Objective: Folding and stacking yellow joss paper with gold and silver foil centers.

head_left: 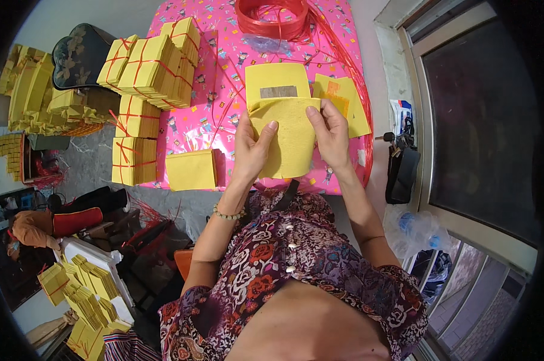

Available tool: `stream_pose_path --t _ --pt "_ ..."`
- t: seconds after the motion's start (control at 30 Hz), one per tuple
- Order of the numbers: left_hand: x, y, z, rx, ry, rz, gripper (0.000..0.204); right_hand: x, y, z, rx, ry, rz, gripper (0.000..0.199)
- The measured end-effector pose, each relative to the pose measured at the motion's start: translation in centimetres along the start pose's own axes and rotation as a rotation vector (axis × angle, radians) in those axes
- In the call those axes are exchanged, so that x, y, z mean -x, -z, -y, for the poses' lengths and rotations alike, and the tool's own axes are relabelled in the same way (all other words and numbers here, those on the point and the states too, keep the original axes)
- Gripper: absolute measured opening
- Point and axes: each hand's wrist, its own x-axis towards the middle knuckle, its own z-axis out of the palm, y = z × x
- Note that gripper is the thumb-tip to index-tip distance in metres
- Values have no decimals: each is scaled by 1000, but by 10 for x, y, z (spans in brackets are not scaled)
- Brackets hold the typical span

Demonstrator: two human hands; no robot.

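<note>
A yellow paper sheet point(287, 144), or a thin batch of them, is held upright in front of me over the table's near edge. My left hand point(252, 147) grips its left side, thumb on the face turned toward me. At the upper right corner, my right hand point(331, 132) pinches it with the thumb in front and fingers behind. Just beyond lies yellow paper with a grey-silver rectangle point(278, 91), partly covered by the held paper. Beside my right hand are loose yellow sheets point(357, 114), one bearing an orange print. A low yellow paper pile point(190, 169) lies left of my left hand.
Yellow paper bundles point(154, 66) tied with red strips are stacked on the pink-patterned table point(187, 129)'s left side. A red strip coil point(272, 18) sits at the back, its strands trailing down the right edge. Lower left, another person's striped sleeve point(127, 348) is near more yellow paper.
</note>
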Motion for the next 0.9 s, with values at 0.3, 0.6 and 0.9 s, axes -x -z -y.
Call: stream_pose_path --t 0.3,0.6,0.9 --pt "4 17 2 -69 45 -13 31 -2 -4 -7 -6 -6 -71 18" --pt "8 28 -6 -29 106 -36 29 12 1 -16 -59 -259 206 23" --pt "16 33 -8 26 159 -56 32 18 -4 -16 -32 -379 294 24"
